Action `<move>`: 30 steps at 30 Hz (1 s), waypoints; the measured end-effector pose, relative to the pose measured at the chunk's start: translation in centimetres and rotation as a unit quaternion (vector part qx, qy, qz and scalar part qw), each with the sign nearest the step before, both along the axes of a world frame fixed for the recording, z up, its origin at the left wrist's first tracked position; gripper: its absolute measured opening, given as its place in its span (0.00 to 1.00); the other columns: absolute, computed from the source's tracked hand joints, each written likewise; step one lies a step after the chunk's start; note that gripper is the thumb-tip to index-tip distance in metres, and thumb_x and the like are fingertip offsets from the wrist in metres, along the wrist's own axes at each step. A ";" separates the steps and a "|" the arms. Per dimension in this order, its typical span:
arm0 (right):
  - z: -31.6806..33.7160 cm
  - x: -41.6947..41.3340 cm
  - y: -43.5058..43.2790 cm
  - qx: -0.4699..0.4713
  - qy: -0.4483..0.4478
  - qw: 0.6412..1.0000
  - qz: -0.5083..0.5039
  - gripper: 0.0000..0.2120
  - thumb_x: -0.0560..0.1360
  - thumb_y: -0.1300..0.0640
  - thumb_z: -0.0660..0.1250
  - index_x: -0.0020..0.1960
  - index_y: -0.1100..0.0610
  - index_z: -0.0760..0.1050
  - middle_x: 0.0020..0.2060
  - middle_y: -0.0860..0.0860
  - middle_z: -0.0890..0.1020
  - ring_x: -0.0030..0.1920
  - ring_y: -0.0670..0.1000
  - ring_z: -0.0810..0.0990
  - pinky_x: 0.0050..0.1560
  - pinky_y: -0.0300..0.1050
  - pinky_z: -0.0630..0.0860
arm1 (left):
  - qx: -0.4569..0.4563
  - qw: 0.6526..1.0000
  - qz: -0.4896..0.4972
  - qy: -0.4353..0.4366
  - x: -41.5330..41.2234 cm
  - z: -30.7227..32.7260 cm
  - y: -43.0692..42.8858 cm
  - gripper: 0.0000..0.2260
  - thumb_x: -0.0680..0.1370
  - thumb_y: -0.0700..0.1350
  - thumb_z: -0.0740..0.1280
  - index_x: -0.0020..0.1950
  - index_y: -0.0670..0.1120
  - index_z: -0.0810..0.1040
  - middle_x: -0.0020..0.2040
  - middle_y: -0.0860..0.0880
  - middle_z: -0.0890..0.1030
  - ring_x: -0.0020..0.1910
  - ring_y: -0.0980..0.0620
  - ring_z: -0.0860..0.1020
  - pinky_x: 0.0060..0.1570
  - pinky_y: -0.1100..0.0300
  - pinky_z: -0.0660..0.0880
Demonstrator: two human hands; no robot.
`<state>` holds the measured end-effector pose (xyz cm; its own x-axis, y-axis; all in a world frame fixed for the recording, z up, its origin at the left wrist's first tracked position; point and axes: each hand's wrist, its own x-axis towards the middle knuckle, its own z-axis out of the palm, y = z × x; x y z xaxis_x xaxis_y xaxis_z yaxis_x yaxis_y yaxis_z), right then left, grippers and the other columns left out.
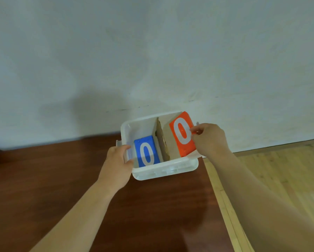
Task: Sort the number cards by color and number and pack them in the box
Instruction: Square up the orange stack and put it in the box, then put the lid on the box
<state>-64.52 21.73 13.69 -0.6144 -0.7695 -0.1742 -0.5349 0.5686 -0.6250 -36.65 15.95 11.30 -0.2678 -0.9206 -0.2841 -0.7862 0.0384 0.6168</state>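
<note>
Red 0 card (182,135) pinched in right grip (209,140); left grip (116,160) holds box (165,170).

Desk (43,179): dark red-brown wood surface. Its far edge meets a white wall (152,51). Light wooden floor (288,170) lies beyond the desk's right edge.

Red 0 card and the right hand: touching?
Touching. The head view shows the right hand pinching the red 0 card by its right edge, fingertips overlapping its face, with the card tilted in the right compartment of the box.
</note>
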 end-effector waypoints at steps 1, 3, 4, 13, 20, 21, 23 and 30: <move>-0.4 0.3 -0.5 0.021 0.019 1.000 0.012 0.16 0.77 0.61 0.64 0.58 0.48 0.84 0.61 0.47 0.84 0.58 0.50 0.82 0.50 0.37 0.72 | 0.001 1.000 0.000 0.002 0.1 -0.1 -0.1 0.23 0.82 0.45 0.65 0.77 0.53 0.67 0.74 0.49 0.65 0.63 0.52 0.74 0.57 0.62 0.70; -1.1 1.1 -1.6 0.064 0.056 0.996 0.039 0.16 0.77 0.62 0.64 0.59 0.47 0.84 0.63 0.48 0.82 0.62 0.51 0.81 0.52 0.38 0.74 | -0.002 1.000 -0.005 0.002 0.2 -0.2 -0.1 0.24 0.83 0.44 0.65 0.78 0.52 0.66 0.75 0.50 0.65 0.60 0.56 0.72 0.51 0.69 0.68; -1.5 1.5 -2.1 0.087 0.072 0.992 0.055 0.16 0.78 0.62 0.64 0.60 0.47 0.84 0.63 0.48 0.82 0.64 0.51 0.80 0.54 0.40 0.76 | -0.004 1.000 -0.007 0.003 0.2 -0.3 -0.1 0.24 0.83 0.44 0.65 0.78 0.52 0.65 0.75 0.50 0.65 0.58 0.58 0.71 0.46 0.72 0.67; -3.6 2.8 -4.1 0.267 0.144 0.941 0.149 0.12 0.81 0.52 0.67 0.63 0.54 0.79 0.53 0.52 0.83 0.51 0.53 0.82 0.54 0.46 0.80 | 0.001 1.000 -0.004 0.011 0.3 -0.8 -0.1 0.24 0.83 0.44 0.64 0.79 0.53 0.64 0.75 0.51 0.64 0.57 0.60 0.69 0.30 0.78 0.68; -0.9 1.1 -1.0 0.078 0.214 0.970 0.082 0.11 0.80 0.51 0.65 0.62 0.50 0.79 0.52 0.51 0.83 0.52 0.54 0.82 0.49 0.48 0.80 | -0.001 1.000 -0.007 0.002 0.0 -1.1 -0.3 0.23 0.83 0.44 0.64 0.78 0.53 0.65 0.74 0.51 0.64 0.60 0.57 0.72 0.29 0.76 0.69; -0.8 0.5 -0.8 0.037 0.204 0.976 0.061 0.14 0.80 0.50 0.66 0.65 0.50 0.78 0.56 0.51 0.82 0.55 0.54 0.81 0.51 0.50 0.79 | -0.004 1.000 -0.008 -0.004 0.0 -1.0 -0.4 0.23 0.83 0.44 0.64 0.77 0.54 0.65 0.73 0.51 0.65 0.60 0.55 0.73 0.30 0.75 0.69; -1.0 -0.5 -0.8 0.027 0.113 0.993 0.034 0.21 0.80 0.48 0.66 0.72 0.49 0.70 0.63 0.51 0.80 0.60 0.56 0.80 0.56 0.53 0.80 | -0.007 1.000 -0.005 -0.007 -0.4 -0.9 -0.8 0.22 0.83 0.44 0.64 0.77 0.54 0.66 0.73 0.50 0.66 0.58 0.56 0.73 0.32 0.73 0.67; -1.3 -0.4 1.1 0.033 -0.021 0.999 0.011 0.25 0.84 0.47 0.59 0.79 0.44 0.58 0.70 0.51 0.76 0.63 0.57 0.80 0.59 0.56 0.79 | 0.012 1.000 0.016 -0.002 -0.4 0.6 -1.6 0.25 0.82 0.39 0.62 0.77 0.56 0.65 0.71 0.51 0.72 0.56 0.58 0.72 0.37 0.71 0.66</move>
<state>-64.96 22.86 12.40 -0.5891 -0.7683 -0.2503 -0.5209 0.5978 -0.6093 -37.09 14.39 11.91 -0.2379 -0.9215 -0.3071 -0.7895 -0.0008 0.6138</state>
